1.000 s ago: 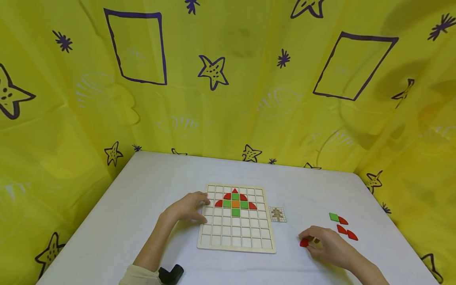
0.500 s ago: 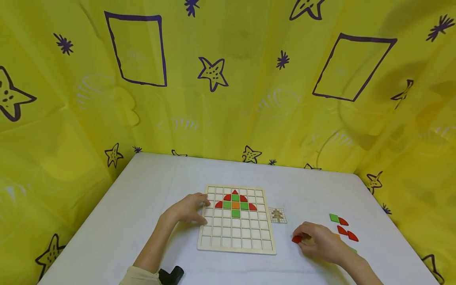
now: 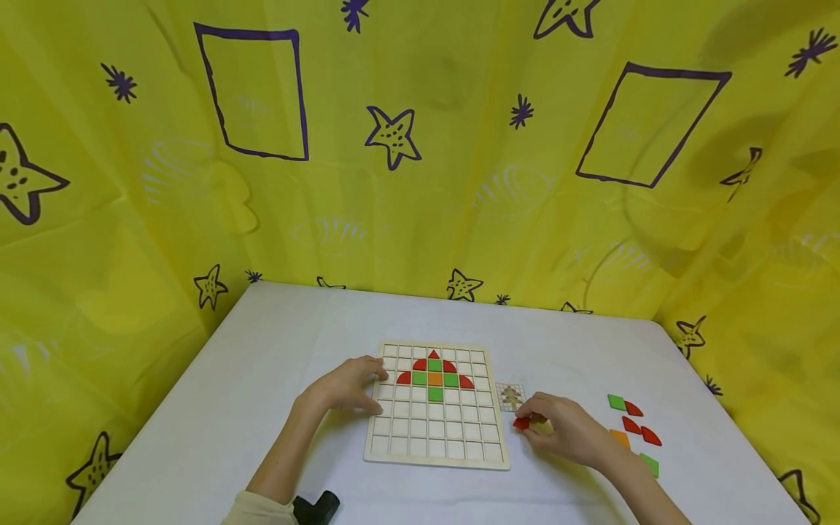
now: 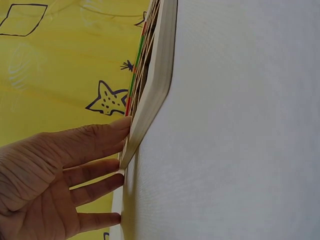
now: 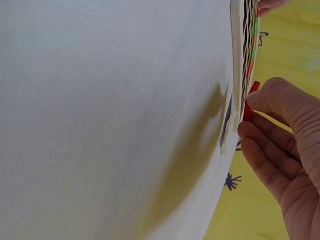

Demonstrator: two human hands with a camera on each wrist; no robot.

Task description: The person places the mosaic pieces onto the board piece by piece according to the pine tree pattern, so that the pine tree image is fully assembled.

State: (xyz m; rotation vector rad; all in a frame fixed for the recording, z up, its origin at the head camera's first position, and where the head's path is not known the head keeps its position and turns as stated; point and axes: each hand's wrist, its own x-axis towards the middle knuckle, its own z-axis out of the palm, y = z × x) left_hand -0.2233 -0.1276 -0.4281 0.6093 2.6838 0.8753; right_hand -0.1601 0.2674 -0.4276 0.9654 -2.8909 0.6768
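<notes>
My right hand [image 3: 567,430] pinches a red quarter-circle tile [image 3: 521,423] between thumb and fingertips, just right of the wooden grid board [image 3: 436,461]. In the right wrist view the red tile [image 5: 248,112] stands out beyond the thumb, above the table. My left hand [image 3: 344,385] touches the board's left edge with thumb and fingers spread. The left wrist view shows its fairly straight fingers [image 4: 100,192] against the board's edge [image 4: 155,85]. Set in the board are green squares [image 3: 435,394], an orange square [image 3: 435,379] and red pieces [image 3: 404,378] in a tree-like shape.
A small pattern card [image 3: 510,396] lies against the board's right side. Further right are loose red quarter-circles [image 3: 650,436], green squares [image 3: 616,402] and an orange piece [image 3: 620,438]. A black object [image 3: 318,507] sits by the left sleeve. Yellow curtain [image 3: 420,182] surrounds the white table [image 3: 315,321].
My right hand has moved left and slightly away from me with the red tile, from the loose pieces to beside the card. The left hand stays on the board's edge.
</notes>
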